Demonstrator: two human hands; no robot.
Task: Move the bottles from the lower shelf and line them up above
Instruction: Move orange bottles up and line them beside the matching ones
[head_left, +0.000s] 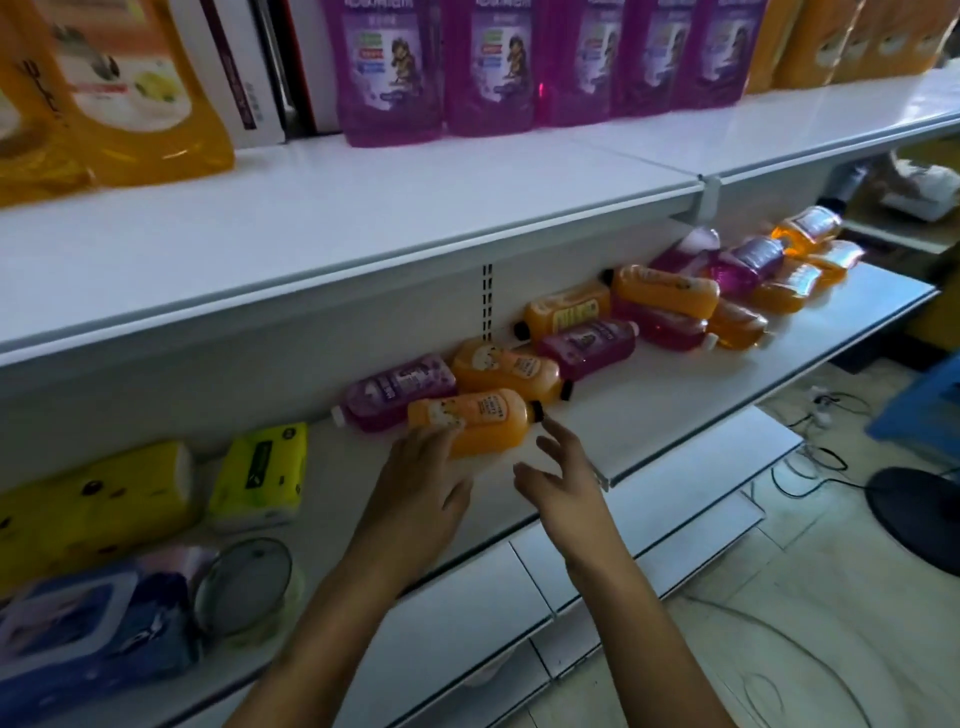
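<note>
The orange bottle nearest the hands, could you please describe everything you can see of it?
The orange bottle lies on its side on the white lower shelf, black cap pointing right. It looks like translucent plastic holding orange liquid, with a printed cartoon label. The left hand touches its base end; the right hand is open, just short of it. A purple bottle lies close behind.

On the upper shelf's back edge you have purple refill pouches (488, 62) standing in a row, with orange pouches (119, 98) at its left end. At the lower shelf's left end lie a yellow tissue pack (88, 499), a green pack (260, 475), a blue wipes pack (88, 629) and a round clear lid (249, 587). On the floor at right you see cables (810, 457) and a blue stool (924, 405).
</note>
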